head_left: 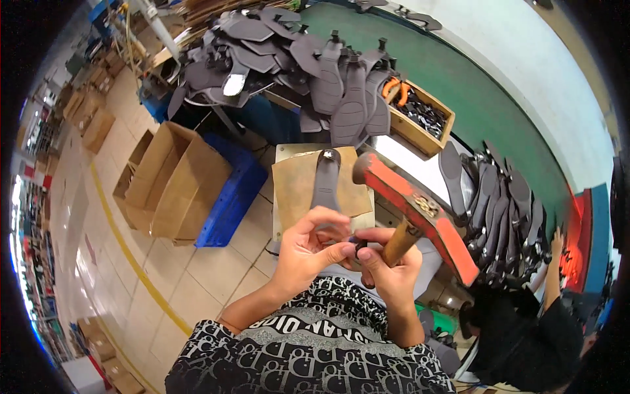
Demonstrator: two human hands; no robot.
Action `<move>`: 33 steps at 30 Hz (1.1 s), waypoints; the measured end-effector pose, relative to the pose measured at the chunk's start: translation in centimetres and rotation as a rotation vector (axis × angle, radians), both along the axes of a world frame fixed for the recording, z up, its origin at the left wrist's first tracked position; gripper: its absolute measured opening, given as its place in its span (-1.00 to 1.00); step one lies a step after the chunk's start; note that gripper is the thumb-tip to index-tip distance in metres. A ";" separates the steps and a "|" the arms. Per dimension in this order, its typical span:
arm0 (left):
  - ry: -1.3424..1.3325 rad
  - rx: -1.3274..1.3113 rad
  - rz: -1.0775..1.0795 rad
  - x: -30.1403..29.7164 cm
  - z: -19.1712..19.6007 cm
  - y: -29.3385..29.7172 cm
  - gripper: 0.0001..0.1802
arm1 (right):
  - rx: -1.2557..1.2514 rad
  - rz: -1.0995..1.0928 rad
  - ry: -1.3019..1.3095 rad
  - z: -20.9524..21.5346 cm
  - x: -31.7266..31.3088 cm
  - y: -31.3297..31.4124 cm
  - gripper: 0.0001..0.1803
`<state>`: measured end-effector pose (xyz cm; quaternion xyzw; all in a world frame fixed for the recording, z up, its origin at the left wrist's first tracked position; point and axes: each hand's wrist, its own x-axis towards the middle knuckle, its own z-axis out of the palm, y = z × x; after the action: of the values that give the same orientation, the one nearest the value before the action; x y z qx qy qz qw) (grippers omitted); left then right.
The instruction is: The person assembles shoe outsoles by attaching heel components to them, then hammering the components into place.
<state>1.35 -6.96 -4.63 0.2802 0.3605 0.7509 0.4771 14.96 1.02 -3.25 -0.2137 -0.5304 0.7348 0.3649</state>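
My left hand (303, 253) and my right hand (399, 274) meet in front of my body. Between their fingertips is a small dark part (358, 245), pinched from both sides; its exact kind is too small to tell. The right hand also keeps hold of a hammer (420, 209) by its wooden handle, the red-painted head standing up above the fist. Just beyond my fingers, a grey strap-like piece (325, 184) with a shiny fitting at its far end lies on a brown sheet (294, 187) over a pale work block.
Grey shaped pads (341, 92) are heaped on the table ahead. A wooden box (423, 121) there holds small black parts and orange-handled pliers. More grey pieces (495, 203) are piled at right, near a co-worker in black (525, 335). Cardboard boxes (177, 184) and a blue crate (239, 190) stand left.
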 end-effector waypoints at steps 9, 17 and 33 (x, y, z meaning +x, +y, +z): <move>0.476 0.003 0.157 0.2 -0.2 0.2 -0.78 | 0.068 -0.132 -0.093 -1.3 0.9 0.3 -0.52; 0.287 -0.068 0.008 1.2 -0.2 0.1 -0.87 | -0.022 -0.129 -0.035 -0.5 1.8 1.0 -0.55; 1.201 -0.345 0.270 -11.1 -9.4 9.7 -0.65 | 0.549 0.011 -0.359 -4.1 -9.4 11.5 -0.83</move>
<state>-9.75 2.70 -14.07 0.5236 0.7127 0.4478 0.1316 5.59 12.47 -7.32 -0.2307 -0.7657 0.5169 0.3055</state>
